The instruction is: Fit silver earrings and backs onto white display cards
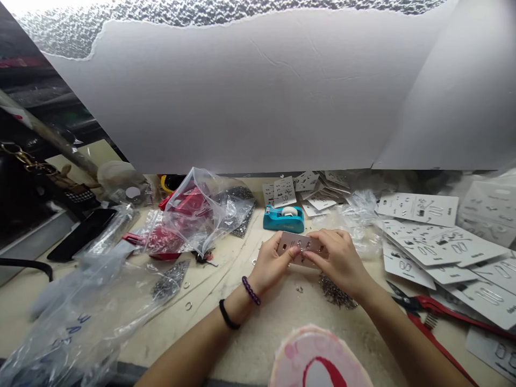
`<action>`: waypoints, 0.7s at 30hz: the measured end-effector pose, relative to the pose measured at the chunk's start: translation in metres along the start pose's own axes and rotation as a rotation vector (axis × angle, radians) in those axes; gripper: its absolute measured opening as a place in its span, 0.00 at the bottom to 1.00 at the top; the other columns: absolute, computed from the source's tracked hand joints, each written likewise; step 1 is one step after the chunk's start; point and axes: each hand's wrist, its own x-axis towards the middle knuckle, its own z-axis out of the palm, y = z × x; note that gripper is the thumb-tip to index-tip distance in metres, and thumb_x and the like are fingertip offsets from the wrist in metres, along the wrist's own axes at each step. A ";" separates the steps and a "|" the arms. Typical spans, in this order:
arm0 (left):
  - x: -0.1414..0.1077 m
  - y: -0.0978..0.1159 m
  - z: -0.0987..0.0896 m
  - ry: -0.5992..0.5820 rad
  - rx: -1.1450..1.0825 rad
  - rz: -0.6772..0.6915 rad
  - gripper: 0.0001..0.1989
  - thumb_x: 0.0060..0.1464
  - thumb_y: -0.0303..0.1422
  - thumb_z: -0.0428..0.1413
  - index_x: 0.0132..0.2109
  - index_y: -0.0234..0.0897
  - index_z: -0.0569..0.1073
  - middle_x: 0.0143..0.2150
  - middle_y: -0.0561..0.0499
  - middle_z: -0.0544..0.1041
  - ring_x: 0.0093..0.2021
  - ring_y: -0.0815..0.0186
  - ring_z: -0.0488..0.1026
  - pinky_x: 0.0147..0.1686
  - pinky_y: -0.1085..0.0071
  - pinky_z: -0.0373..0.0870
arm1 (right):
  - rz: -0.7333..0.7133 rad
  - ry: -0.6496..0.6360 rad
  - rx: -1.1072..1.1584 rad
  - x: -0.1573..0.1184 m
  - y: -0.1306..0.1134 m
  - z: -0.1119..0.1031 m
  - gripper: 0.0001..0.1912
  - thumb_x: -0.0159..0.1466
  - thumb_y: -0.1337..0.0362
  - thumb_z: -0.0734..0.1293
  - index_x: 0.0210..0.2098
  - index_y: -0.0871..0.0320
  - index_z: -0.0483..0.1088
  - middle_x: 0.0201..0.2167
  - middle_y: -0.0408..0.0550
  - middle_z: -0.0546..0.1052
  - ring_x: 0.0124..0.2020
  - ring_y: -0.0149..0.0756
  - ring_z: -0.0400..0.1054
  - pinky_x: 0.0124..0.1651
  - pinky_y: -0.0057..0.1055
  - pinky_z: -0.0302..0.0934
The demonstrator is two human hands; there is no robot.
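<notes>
- Card (287, 241) sits between your two grips, small metal pieces (308, 244) on its face. Likeliest trouble: your thumbs press close together mid-card, so uneven pressure could crease it or work a piece loose.
- Whether a piece sits under your thumb tips, you can't tell from here. A slip could drop one near the loose bits (299, 289) on the surface (234, 344), hard to pick out.
- Left grip (271, 264): closed on the card's left end, thumb across the front.
- Right grip (338, 259): closed on the right end, fingers covering part of it, thumb tip near the left one. Fingertips behind the card are hidden.
- Card lies tilted, face toward you; its upper left corner shows clear of your fingers.
- Metal heap (337, 294) lies just below your right grip; dropping that wrist could scatter it.
- Blue tape dispenser (283, 220) stands just beyond the card; pushing forward could knock it.
- Red-handled cutters (423, 306) lie beside your right forearm; an outward swing could snag them.
</notes>
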 end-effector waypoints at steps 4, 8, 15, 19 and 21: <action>0.001 0.004 0.000 0.040 0.031 0.002 0.09 0.49 0.35 0.55 0.36 0.33 0.68 0.32 0.49 0.73 0.33 0.65 0.70 0.34 0.70 0.67 | 0.072 0.003 0.046 -0.001 -0.005 0.001 0.06 0.58 0.64 0.66 0.36 0.55 0.65 0.33 0.43 0.74 0.36 0.38 0.66 0.43 0.37 0.48; 0.001 0.009 -0.001 0.059 0.049 0.017 0.08 0.49 0.34 0.55 0.35 0.34 0.68 0.31 0.51 0.73 0.32 0.66 0.70 0.33 0.72 0.66 | 0.104 0.040 0.061 -0.001 -0.010 0.004 0.04 0.58 0.64 0.65 0.34 0.55 0.66 0.32 0.43 0.74 0.35 0.37 0.66 0.41 0.36 0.48; -0.001 0.009 0.001 0.103 0.161 0.105 0.05 0.53 0.33 0.52 0.38 0.37 0.66 0.34 0.51 0.74 0.34 0.65 0.71 0.35 0.71 0.66 | 0.082 0.099 0.019 0.000 -0.010 0.008 0.07 0.58 0.64 0.66 0.36 0.55 0.66 0.34 0.44 0.75 0.38 0.37 0.67 0.43 0.35 0.48; 0.000 0.003 -0.001 0.042 0.125 0.129 0.06 0.55 0.34 0.50 0.39 0.37 0.66 0.36 0.49 0.74 0.37 0.63 0.72 0.37 0.68 0.66 | 0.081 0.118 0.011 0.000 -0.011 0.008 0.04 0.58 0.64 0.66 0.32 0.55 0.66 0.30 0.42 0.74 0.34 0.35 0.66 0.41 0.34 0.48; 0.000 0.002 -0.003 0.013 0.087 0.129 0.06 0.55 0.34 0.49 0.39 0.37 0.66 0.37 0.48 0.74 0.37 0.62 0.72 0.38 0.67 0.66 | 0.068 0.132 0.003 -0.001 -0.011 0.009 0.03 0.58 0.66 0.66 0.32 0.55 0.66 0.30 0.42 0.74 0.33 0.35 0.66 0.41 0.34 0.48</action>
